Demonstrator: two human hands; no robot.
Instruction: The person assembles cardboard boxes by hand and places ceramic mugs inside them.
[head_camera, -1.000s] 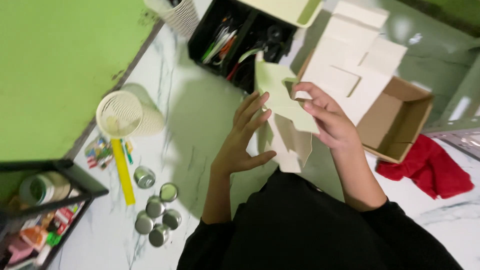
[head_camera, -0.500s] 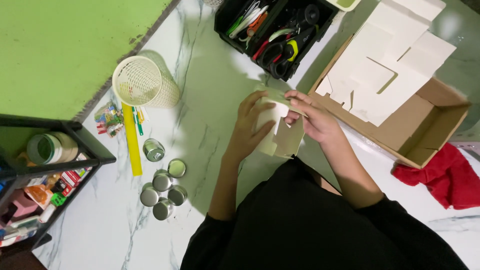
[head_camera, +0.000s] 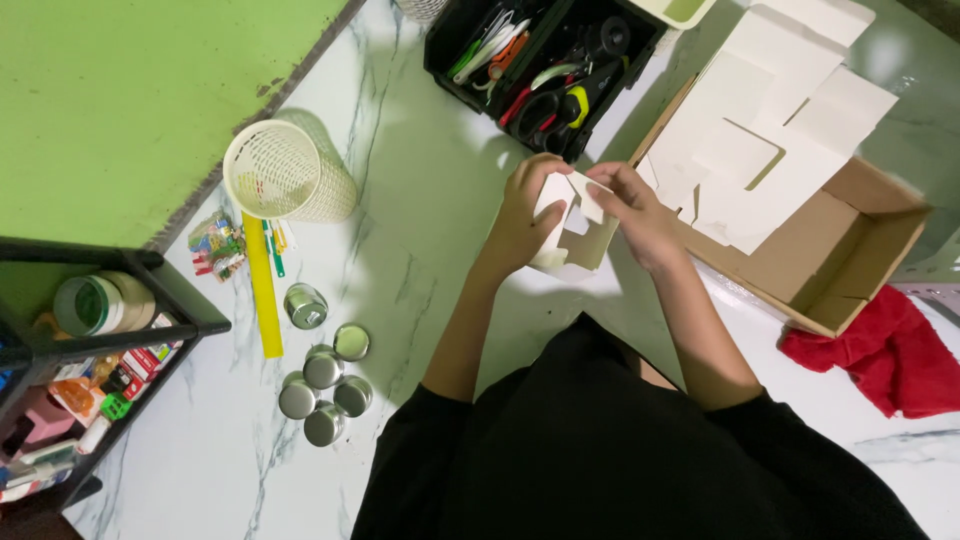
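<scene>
Both hands hold a pale die-cut card blank (head_camera: 572, 232) above the middle of the white marble tabletop (head_camera: 420, 200). The left hand (head_camera: 520, 222) grips its left side, fingers curled over the top edge; the right hand (head_camera: 632, 212) pinches a flap at its upper right. Just right of the hands lies an open brown cardboard box (head_camera: 850, 250) with a stack of flat white card blanks (head_camera: 770, 130) spread across it, and a red cloth (head_camera: 895, 350) beside its near corner. At the far edge stands a black tool tray (head_camera: 545, 70) with scissors and pens. To the left are a cream mesh basket (head_camera: 285, 175), a yellow ruler (head_camera: 262, 285) and a cluster of small round metal tins (head_camera: 320, 375).
</scene>
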